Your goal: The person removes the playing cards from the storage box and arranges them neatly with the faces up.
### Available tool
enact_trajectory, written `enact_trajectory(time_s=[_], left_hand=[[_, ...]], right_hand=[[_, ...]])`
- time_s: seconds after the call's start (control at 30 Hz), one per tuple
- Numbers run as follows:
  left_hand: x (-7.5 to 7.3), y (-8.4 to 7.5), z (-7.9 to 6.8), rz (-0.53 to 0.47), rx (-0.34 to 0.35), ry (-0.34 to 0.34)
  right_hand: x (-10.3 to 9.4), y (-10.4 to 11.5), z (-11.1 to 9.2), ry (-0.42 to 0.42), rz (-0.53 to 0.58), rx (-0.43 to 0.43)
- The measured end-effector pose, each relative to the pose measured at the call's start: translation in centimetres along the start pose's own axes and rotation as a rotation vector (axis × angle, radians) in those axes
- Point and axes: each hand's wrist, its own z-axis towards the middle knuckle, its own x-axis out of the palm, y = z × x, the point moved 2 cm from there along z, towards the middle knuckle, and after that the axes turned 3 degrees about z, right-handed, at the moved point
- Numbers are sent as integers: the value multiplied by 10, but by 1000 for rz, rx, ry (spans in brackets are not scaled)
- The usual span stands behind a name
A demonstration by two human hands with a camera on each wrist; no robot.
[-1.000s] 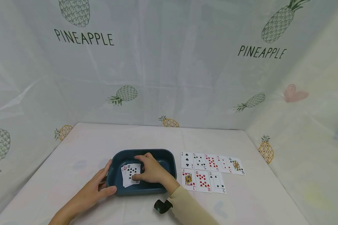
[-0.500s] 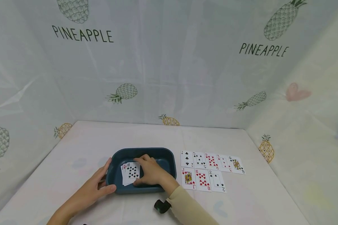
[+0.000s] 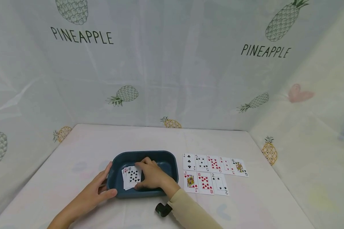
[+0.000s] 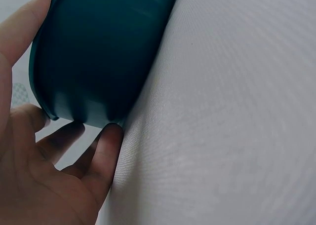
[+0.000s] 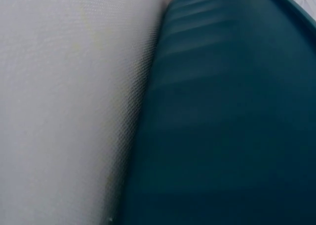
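A dark teal plastic tray stands on the cloth, a small pile of playing cards in its left half. On top of the pile lies a ten of spades, face up, with a red king peeking out at its left. My right hand reaches into the tray and spans that top card, thumb at its near edge and fingertips at its far edge. My left hand grips the tray's left end; in the left wrist view its fingertips press the end wall. In the right wrist view the tray wall hides the right hand.
Right of the tray, face-up cards lie in two rows: an upper row from the three of clubs to a queen, and a lower row starting with the jack of hearts. A pineapple-printed sheet hangs behind.
My right thumb has slid off the top card's face to its near edge, and the fingertips have come down to its far edge. The left hand stays at the tray.
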Motion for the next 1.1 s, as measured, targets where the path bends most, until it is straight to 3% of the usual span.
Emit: enact_trajectory(time_s=[0.6, 1.1], left_hand=[[0, 2, 0, 8, -11, -3], [0, -2, -1, 6, -9, -4]], right_hand=[[-1, 0, -1, -33, 72, 43], [-4, -2, -5, -89, 70, -9]])
